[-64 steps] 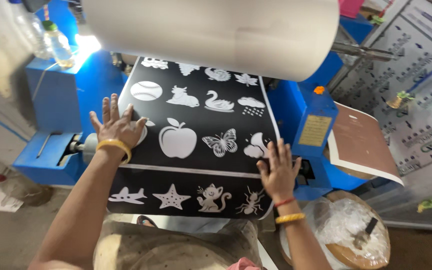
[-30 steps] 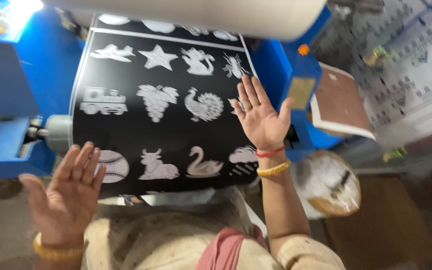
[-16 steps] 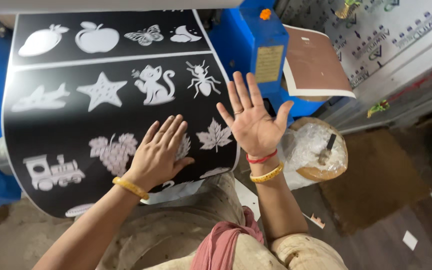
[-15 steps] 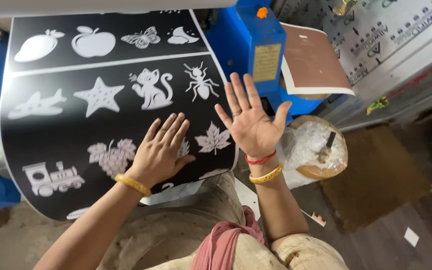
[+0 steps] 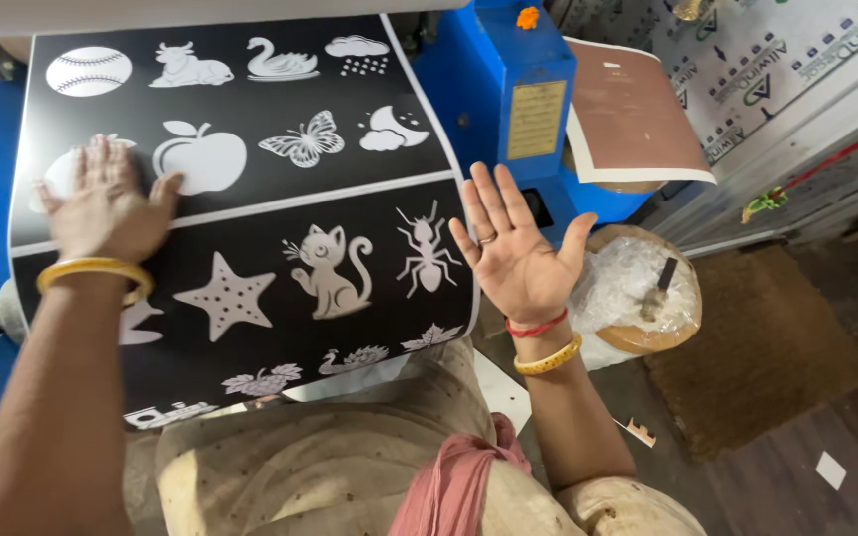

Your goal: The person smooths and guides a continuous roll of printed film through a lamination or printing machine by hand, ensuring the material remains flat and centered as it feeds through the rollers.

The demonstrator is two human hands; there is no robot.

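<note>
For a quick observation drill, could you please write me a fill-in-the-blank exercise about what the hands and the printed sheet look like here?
1. The left hand lies flat on the black sheet, just left of the white ____ shape.
2. The right hand is raised with its palm open, beside the white ____ shape at the sheet's right edge.
3. Between the star and that shape sits a white ____.
4. The machine body beside the sheet is ____ in colour.

Missing words: apple; ant; cat; blue

left hand (image 5: 106, 208) on sheet (image 5: 250, 199), right hand (image 5: 518, 253) beside
</note>
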